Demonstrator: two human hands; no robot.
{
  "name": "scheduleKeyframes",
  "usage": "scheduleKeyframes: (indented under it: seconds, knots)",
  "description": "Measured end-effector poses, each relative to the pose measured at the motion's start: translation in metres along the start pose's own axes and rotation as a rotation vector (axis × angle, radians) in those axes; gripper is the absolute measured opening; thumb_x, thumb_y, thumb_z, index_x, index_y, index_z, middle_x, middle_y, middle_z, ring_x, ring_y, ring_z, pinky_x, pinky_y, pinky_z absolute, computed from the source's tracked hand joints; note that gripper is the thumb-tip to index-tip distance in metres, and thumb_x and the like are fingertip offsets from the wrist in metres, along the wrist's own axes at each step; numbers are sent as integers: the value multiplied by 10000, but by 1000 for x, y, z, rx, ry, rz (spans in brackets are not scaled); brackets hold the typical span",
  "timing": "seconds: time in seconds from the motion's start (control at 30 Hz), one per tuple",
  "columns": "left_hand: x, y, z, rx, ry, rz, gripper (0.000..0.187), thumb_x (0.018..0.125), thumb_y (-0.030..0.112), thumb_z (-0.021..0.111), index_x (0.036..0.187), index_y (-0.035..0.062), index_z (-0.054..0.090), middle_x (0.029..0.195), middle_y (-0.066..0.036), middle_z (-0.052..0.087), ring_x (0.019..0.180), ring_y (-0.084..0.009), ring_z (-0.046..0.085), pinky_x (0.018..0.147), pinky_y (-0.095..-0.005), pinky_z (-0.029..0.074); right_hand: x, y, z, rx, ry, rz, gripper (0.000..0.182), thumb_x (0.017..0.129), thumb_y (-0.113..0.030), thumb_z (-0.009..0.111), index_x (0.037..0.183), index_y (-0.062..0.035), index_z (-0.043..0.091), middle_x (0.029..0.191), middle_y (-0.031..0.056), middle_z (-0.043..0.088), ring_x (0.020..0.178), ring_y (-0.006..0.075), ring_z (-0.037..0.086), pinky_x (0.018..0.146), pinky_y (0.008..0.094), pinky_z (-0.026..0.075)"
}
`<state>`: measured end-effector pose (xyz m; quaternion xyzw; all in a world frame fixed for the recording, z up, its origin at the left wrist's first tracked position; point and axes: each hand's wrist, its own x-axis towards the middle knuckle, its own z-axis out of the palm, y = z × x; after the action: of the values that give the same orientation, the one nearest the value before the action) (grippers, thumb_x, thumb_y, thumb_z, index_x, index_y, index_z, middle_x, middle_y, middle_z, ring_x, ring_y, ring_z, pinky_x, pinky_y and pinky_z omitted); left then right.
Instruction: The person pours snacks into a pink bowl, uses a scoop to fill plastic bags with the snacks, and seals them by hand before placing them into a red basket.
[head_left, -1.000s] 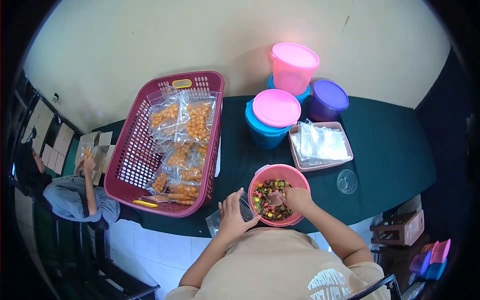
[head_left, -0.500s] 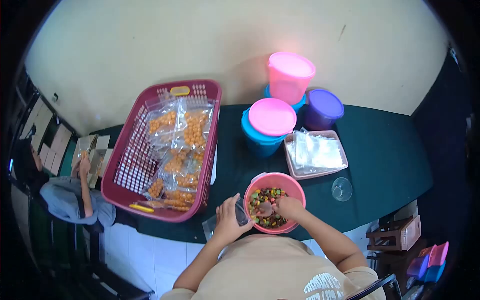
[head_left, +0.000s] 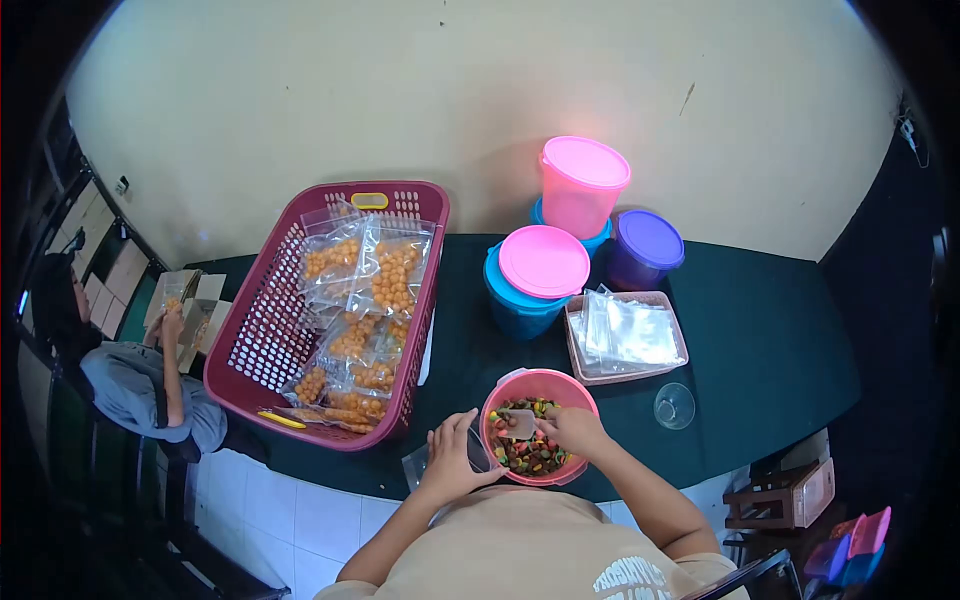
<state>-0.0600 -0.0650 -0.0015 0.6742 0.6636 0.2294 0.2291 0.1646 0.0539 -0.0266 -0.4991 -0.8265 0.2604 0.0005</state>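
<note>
A pink tub full of small multicoloured candies stands at the table's near edge. My right hand is closed round the handle of a translucent scoop, which sits over the candies with a few brown pieces at its left end. At the tub's left side, my left hand grips a clear plastic bag, its thumb reaching the tub's rim. Part of the bag is hidden under the palm.
A maroon basket holds bags of orange balls. Behind the tub stand lidded containers and a tray of clear bags. A clear cup is at right. Another person works at far left.
The scoop has moved up and left within the tub, its blade now clearer of the candies. The whole view has shifted slightly; my left hand stays beside the tub with the bag.
</note>
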Motion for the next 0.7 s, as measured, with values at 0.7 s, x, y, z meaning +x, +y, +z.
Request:
scheduleKeyframes:
  seconds: [0.7]
  knots:
    - [-4, 52, 5, 52, 196, 8, 963, 678, 367, 747, 1462, 153, 230, 1307, -159, 398, 1258, -352, 367, 1038, -698, 182, -42, -28, -125, -64, -105, -298, 374, 885, -407, 564, 842, -42, 634, 749, 185, 638, 737, 373, 621, 657, 462, 466]
